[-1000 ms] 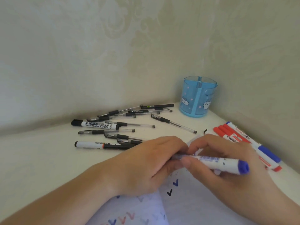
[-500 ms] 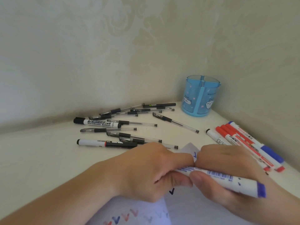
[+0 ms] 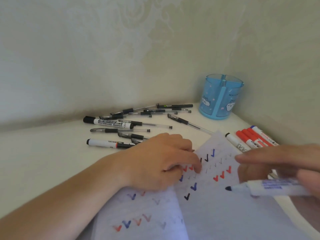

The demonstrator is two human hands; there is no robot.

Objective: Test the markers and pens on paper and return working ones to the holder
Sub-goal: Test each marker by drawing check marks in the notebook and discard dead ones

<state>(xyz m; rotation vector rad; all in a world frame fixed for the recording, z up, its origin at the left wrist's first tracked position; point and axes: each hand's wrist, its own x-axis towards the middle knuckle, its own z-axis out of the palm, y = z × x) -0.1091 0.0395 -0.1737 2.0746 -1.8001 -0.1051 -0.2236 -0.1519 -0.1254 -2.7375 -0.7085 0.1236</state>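
Observation:
My right hand [image 3: 277,163] grips a white whiteboard marker [image 3: 270,187] with blue print. The marker is uncapped, and its dark blue tip points left just above the paper [image 3: 216,215]. The sheet is covered with red, blue and black tick marks. My left hand [image 3: 161,161] rests on the paper's left part with fingers curled under. The marker's cap is not visible and seems tucked inside those fingers. The blue translucent holder [image 3: 220,101] stands in the far right corner with nothing sticking out of it.
Several black gel pens and two black whiteboard markers [image 3: 107,122] lie scattered on the white table, behind my left hand. A row of red, blue and black markers [image 3: 251,139] lies at the right by the wall. Walls close off the back and right.
My hands pulled apart and the marker came out of its cap. My right hand carried the marker to the right, uncovering the tick marks. My left hand settled onto the paper.

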